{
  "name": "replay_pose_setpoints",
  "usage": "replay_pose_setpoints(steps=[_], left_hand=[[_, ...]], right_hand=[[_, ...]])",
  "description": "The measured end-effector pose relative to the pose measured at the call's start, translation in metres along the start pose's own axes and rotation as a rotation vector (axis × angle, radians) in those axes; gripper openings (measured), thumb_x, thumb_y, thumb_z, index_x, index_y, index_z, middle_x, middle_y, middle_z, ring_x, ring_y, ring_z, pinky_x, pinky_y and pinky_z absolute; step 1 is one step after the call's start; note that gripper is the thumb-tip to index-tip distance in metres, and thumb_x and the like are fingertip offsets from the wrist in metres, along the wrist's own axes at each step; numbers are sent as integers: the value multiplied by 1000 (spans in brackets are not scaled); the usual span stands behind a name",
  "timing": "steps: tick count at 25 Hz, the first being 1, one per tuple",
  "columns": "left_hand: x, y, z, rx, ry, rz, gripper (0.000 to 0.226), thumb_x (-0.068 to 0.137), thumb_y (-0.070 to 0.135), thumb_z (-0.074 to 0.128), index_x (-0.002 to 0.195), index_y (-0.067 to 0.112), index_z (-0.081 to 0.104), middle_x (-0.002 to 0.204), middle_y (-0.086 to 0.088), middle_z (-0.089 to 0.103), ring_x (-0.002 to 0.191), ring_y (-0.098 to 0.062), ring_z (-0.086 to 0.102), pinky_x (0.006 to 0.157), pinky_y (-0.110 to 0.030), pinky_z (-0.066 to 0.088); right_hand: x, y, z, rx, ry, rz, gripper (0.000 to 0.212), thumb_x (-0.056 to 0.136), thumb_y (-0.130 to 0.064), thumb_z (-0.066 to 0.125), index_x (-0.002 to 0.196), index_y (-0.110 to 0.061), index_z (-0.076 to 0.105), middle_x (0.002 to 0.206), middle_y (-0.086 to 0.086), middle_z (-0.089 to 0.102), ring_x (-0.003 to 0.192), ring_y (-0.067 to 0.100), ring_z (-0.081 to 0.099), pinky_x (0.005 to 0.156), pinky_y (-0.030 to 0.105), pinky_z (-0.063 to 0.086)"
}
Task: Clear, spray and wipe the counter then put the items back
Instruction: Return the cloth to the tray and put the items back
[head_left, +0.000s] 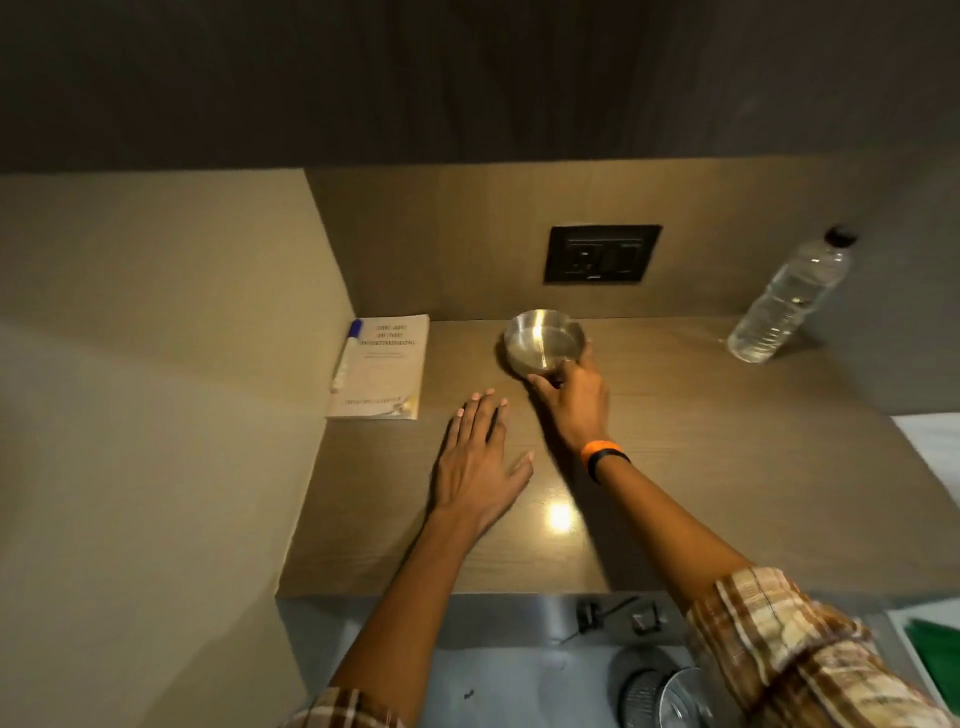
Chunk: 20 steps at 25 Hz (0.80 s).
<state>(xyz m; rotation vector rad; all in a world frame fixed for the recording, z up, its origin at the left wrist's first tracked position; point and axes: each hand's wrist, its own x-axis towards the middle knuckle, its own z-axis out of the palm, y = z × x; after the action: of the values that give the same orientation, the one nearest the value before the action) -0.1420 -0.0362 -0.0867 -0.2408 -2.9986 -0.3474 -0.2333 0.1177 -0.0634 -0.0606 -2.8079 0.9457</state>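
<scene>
A steel bowl (543, 343) sits on the brown wooden counter (701, 467) near the back wall. My right hand (571, 397) grips its near rim, thumb and fingers around the edge. My left hand (478, 460) lies flat on the counter to the left, fingers spread, holding nothing. A pale book (384, 366) lies at the back left corner with a blue-capped marker (345, 361) along its left edge. A clear plastic water bottle (789, 299) with a black cap stands at the back right.
A black socket plate (602, 253) is set in the back wall above the bowl. A side wall closes the counter on the left. Below the counter's front edge lie a grey floor and a round metal object (665, 693).
</scene>
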Motion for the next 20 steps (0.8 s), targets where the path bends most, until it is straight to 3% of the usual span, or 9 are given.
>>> replay_pose_setpoints(steps=[4,8,9,11,13,16,20], left_hand=[[16,42,15,-39,-36,30,83,94,66,25,159,18,3,168,-4,-1,154,-15,-9,124,-36,-5],[23,60,23,-36,-45,16,84,94,68,23,159,18,3,168,-5,0,154,-16,-7,125,-37,-2],[24,60,23,-35,-43,2,84,94,69,22,159,19,3,168,-4,0,154,-16,-7,125,-38,-3],[22,56,20,-36,-31,-26,85,94,71,18,158,19,0,168,-3,-2,153,-15,-10,123,-37,-5],[16,46,13,-40,-16,-56,85,94,73,18,158,20,-1,168,-1,-3,152,-14,-11,122,-36,-6],[5,19,-2,-9,17,-112,85,94,71,21,159,20,3,168,-3,2,154,-17,-6,124,-39,-3],[-22,-35,-25,41,74,-197,86,93,67,37,158,18,10,166,-8,16,153,-26,13,125,-47,17]], right_hand=[[3,57,-42,-14,92,109,30,86,-41,76,88,-11,74,157,9,37,114,32,64,96,41,56],[2,72,-55,-1,73,129,32,86,-42,75,96,-12,74,152,9,40,120,31,61,96,42,56],[2,71,-56,-11,61,139,34,87,-42,74,103,-12,73,155,12,36,130,34,55,103,44,52],[-2,67,-55,-89,45,162,50,87,-43,73,126,-14,63,166,20,17,153,39,22,123,50,29],[-14,54,-52,-121,116,150,62,88,-42,71,141,-18,51,168,21,8,157,36,3,127,54,16],[-37,12,-35,33,237,-6,42,89,-35,70,128,-23,60,159,8,33,148,27,28,118,45,36],[-38,-71,11,149,-38,-235,28,96,-30,60,121,-18,65,131,6,57,124,24,50,108,44,43]])
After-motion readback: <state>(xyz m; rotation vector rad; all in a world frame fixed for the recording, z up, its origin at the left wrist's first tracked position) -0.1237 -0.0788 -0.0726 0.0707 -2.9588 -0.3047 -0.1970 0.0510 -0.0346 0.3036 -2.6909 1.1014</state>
